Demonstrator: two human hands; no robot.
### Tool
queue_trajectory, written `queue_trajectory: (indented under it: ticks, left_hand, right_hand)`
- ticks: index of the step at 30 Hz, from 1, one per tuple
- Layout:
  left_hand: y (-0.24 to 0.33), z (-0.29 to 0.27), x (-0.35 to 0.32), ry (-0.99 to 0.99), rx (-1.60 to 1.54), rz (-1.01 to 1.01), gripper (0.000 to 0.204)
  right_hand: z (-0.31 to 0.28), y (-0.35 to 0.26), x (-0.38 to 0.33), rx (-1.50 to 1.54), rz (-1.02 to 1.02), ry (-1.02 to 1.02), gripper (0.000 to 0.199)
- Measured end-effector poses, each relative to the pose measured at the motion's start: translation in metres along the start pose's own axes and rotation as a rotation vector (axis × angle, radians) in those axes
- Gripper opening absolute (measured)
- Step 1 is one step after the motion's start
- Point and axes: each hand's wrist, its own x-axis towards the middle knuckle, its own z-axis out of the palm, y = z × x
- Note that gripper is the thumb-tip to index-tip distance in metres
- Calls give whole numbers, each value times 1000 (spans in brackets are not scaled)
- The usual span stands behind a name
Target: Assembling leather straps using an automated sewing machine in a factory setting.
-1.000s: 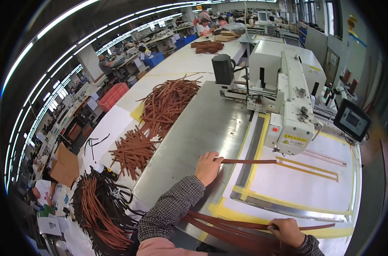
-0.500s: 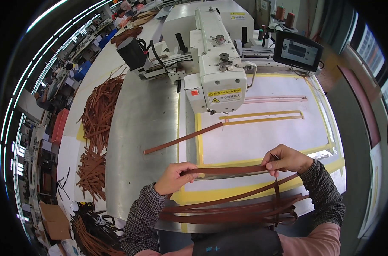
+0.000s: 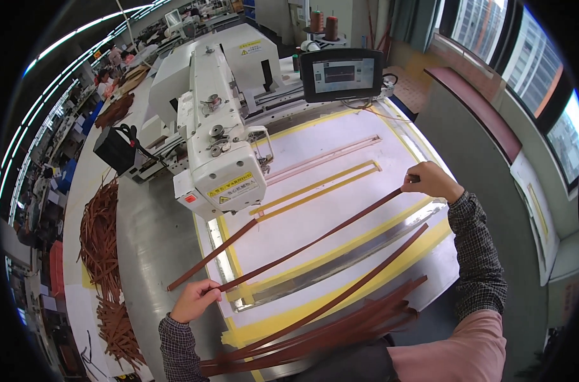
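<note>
A long brown leather strap (image 3: 312,243) is stretched slantwise between my hands over the white, yellow-taped work surface (image 3: 340,219). My left hand (image 3: 194,300) pinches its near left end. Farther back, my right hand (image 3: 431,181) grips the other end. A second brown strap (image 3: 213,253) lies on the metal plate, its far end at the yellow frame marks (image 3: 315,194) by the white sewing machine's head (image 3: 222,172). Near my body lies a bundle of brown straps (image 3: 328,334), partly blurred, with one strap (image 3: 366,279) apart from it.
Heaps of brown strips (image 3: 100,235) lie along the left table. A black motor box (image 3: 117,149) sticks out left of the machine. The control screen (image 3: 342,75) stands at the back right, near thread spools (image 3: 331,28). A grey panel (image 3: 474,153) borders the right side.
My hands have moved far apart, the left toward the near left and the right outward and away. The strap now spans a longer, slanting line. The view has turned to the right.
</note>
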Motion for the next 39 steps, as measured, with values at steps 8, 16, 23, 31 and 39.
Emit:
queue_trajectory:
  ticks: [8, 16, 23, 31, 39]
  left_hand:
    - [36, 92, 75, 133, -71, -96, 17]
    - [23, 123, 116, 336, -292, 196, 19]
    - [8, 136, 116, 562, -297, 244, 12]
    - [9, 140, 118, 541, -189, 312, 19]
    - [20, 136, 112, 525, -101, 317, 14]
  right_hand:
    - [107, -136, 38, 111, -383, 139, 30]
    - [193, -227, 65, 301, -635, 133, 26]
    - [206, -220, 58, 521, -701, 71, 19]
    - [212, -216, 58, 587, -765, 174, 23]
    - [212, -220, 57, 552, -653, 332, 14]
